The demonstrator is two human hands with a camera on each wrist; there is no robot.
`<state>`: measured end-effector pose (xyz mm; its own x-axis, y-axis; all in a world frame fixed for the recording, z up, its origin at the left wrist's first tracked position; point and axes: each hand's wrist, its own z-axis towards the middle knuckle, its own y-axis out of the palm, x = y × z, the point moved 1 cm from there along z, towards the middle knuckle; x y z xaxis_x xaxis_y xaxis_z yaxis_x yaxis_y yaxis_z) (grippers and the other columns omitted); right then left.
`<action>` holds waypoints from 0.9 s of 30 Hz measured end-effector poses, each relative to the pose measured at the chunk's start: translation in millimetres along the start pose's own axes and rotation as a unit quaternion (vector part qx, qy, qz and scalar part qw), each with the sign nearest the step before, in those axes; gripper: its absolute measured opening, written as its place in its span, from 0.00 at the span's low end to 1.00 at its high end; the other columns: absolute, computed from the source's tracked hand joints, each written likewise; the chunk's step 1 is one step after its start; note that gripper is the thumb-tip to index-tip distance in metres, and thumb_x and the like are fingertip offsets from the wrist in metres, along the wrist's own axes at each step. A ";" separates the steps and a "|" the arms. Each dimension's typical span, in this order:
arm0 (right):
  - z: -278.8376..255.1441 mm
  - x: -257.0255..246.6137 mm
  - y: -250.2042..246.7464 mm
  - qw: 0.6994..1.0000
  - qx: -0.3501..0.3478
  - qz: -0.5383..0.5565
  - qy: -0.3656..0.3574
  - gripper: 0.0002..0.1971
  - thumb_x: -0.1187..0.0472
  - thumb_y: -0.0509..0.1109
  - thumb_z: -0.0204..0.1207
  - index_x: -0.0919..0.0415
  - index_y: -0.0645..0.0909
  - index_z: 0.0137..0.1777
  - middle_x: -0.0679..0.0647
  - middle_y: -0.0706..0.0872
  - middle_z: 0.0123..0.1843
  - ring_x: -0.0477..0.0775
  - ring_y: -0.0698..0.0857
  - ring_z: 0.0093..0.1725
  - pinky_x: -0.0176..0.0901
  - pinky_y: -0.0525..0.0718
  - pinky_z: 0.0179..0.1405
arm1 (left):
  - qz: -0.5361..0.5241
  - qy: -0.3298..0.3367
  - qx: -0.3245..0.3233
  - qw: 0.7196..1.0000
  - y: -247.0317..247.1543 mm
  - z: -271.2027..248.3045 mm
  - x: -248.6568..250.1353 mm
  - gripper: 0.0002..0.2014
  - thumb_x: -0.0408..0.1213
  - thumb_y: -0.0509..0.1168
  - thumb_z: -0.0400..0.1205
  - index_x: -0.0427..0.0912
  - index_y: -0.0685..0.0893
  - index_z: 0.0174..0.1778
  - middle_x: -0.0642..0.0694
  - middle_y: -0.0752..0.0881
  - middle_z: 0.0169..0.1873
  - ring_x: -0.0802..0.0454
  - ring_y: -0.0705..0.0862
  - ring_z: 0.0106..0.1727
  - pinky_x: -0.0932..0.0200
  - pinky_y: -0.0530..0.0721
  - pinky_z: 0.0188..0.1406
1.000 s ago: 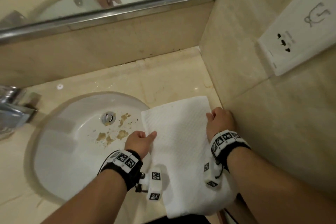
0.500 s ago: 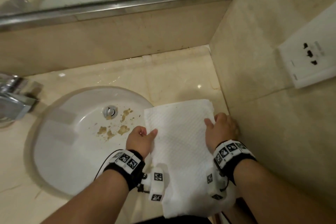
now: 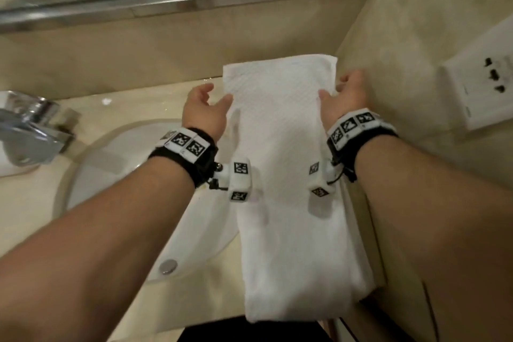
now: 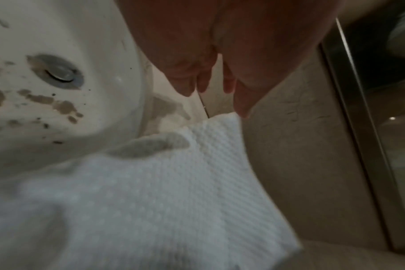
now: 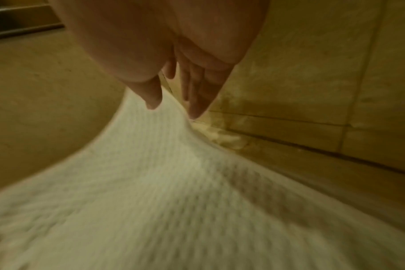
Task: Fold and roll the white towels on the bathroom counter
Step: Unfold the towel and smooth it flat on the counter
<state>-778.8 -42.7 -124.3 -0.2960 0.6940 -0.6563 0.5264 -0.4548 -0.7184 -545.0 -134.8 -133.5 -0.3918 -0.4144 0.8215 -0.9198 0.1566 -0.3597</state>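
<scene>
Now the white towel [image 3: 288, 175] lies as a long folded strip on the counter [image 3: 144, 97] between the sink [image 3: 116, 175] and the side wall, its near end hanging over the front edge. Both the left hand [image 3: 205, 111] and the right hand [image 3: 344, 97] flank its far end with loose, spread fingers, thumbs just touching the edges, gripping nothing. Good practice is probably to square both edges before rolling, keeping pressure even.

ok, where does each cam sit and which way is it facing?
Head: on the head, looking down at the white waffle-weave towel, round white sink and both forearms and hands: left, right.
Left wrist: looks along the palm toward towel and sink; fingers show.
Right wrist: looks along the palm toward towel and beige wall; fingers show.
Shared: the towel.
</scene>
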 end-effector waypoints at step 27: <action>-156.1 147.9 -15.3 0.964 -0.175 -0.016 0.201 0.24 0.41 0.73 0.75 0.60 0.80 0.60 0.55 0.87 0.57 0.58 0.86 0.51 0.44 0.83 0.53 | 0.179 -0.177 -0.183 0.950 -10.9 -115.7 -152.3 0.16 0.49 0.71 0.82 0.44 0.78 0.33 0.41 0.82 0.32 0.42 0.82 0.36 0.52 0.79 0.41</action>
<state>-706.3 154.0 -174.3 -0.0204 0.8970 -0.4415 0.7802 -0.2619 -0.5681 -477.6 30.3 -203.5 -0.7094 -0.5415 0.4511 -0.6996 0.6189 -0.3572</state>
